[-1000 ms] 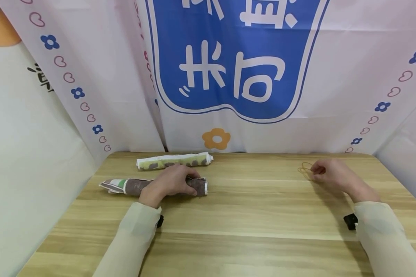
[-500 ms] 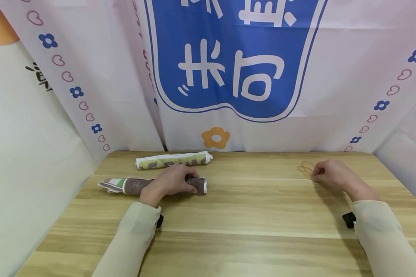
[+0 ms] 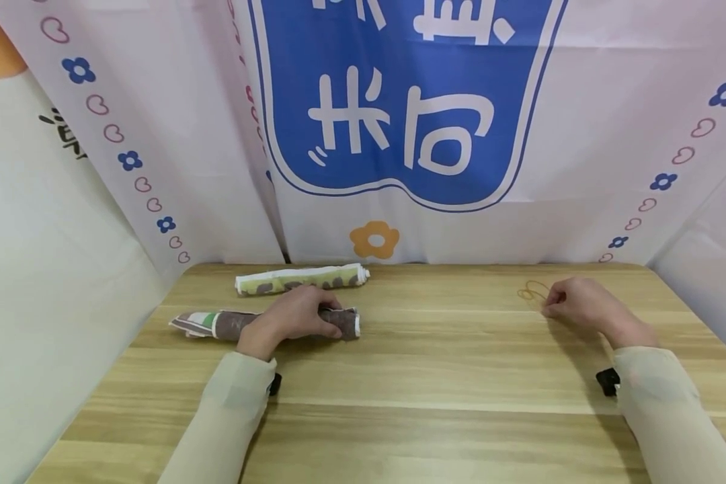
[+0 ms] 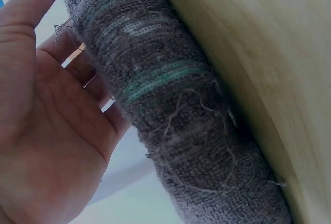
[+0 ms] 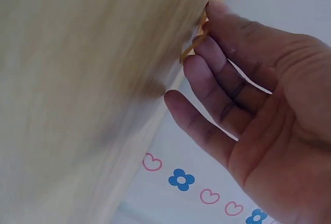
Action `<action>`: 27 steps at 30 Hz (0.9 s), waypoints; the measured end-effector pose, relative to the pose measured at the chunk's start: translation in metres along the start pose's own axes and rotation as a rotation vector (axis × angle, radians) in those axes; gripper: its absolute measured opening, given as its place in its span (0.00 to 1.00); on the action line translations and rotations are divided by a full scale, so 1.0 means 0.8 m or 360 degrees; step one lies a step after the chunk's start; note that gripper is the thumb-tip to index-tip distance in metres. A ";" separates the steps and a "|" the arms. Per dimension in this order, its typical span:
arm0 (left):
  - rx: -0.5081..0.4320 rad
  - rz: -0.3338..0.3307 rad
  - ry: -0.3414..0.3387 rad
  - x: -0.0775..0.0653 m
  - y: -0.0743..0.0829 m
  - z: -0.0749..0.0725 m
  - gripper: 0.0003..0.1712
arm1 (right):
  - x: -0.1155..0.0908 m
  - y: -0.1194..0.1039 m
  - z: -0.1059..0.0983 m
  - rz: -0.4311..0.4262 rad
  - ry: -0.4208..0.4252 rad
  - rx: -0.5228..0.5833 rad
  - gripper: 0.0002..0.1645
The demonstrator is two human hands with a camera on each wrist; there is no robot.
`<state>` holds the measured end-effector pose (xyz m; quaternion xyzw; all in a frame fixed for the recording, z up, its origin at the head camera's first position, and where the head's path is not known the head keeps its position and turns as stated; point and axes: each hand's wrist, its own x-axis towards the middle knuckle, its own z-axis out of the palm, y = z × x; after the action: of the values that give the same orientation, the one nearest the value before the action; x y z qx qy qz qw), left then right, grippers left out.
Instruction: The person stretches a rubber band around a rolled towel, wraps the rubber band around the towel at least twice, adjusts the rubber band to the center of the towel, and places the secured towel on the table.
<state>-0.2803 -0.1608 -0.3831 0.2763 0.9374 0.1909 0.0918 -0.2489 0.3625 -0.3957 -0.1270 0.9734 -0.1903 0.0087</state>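
The near left roll (image 3: 232, 325) is grey-brown with green and white bands — the far left roll (image 3: 305, 279) yellow-green, grey-spotted, white-edged. Right, thin loops (image 3: 528, 291) show yellow-orange — the table (image 3: 435, 403) tan, wood-grained.

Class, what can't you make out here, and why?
- Right wrist view: part of the thin yellow looped band, behind the right grip.
- Head view: middle of the brown rolled terry towel, under the left grip.
- Left wrist view: that towel's ends, cut off by the picture edges.
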 end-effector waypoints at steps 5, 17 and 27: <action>0.0003 -0.0005 -0.0020 -0.002 -0.005 -0.004 0.23 | -0.001 0.000 0.000 -0.0018 0.0010 -0.0014 0.05; -0.0044 0.0058 0.0049 -0.004 -0.002 -0.006 0.11 | 0.006 -0.007 -0.008 0.0037 0.0295 0.0141 0.03; -0.0112 0.0209 0.0249 0.006 0.018 0.010 0.13 | -0.002 -0.024 -0.016 0.0103 0.0515 0.0251 0.13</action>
<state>-0.2749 -0.1448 -0.3845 0.3181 0.9143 0.2503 0.0154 -0.2434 0.3504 -0.3767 -0.0623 0.9477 -0.2836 -0.1321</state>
